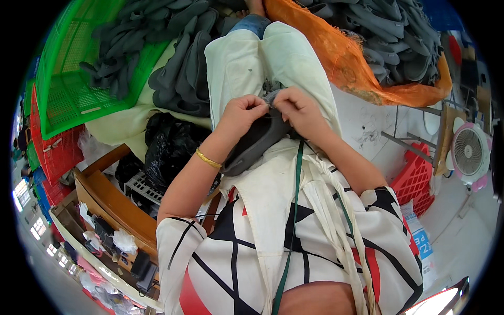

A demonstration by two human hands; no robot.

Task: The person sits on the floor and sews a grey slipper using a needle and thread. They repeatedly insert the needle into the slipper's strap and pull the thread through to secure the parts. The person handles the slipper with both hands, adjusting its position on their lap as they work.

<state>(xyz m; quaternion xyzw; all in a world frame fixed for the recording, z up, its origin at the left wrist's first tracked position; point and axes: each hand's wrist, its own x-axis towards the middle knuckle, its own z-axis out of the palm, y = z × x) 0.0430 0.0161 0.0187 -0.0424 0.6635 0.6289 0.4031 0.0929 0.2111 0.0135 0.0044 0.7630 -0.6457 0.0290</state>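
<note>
At the centre of the frame, the left hand (242, 113) and right hand (298, 110) meet, fingertips pinched on the upper edge of a dark grey, smooth, curved rubbery shoe piece (252, 144) lying on the pale cloth apron (273, 184). A gold bangle (208, 158) circles the left wrist. More matte grey pieces (181, 68) heap beside a green perforated plastic crate (68, 89), upper left; an orange mesh sack (357, 68) bulges upper right.

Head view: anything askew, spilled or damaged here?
Nothing looks damaged. Both hands, left hand and right hand, pinch the end of a grey shoe part on the lap. More grey parts lie in a loose heap spilling over the green crate rim; the crate sits tilted.
</note>
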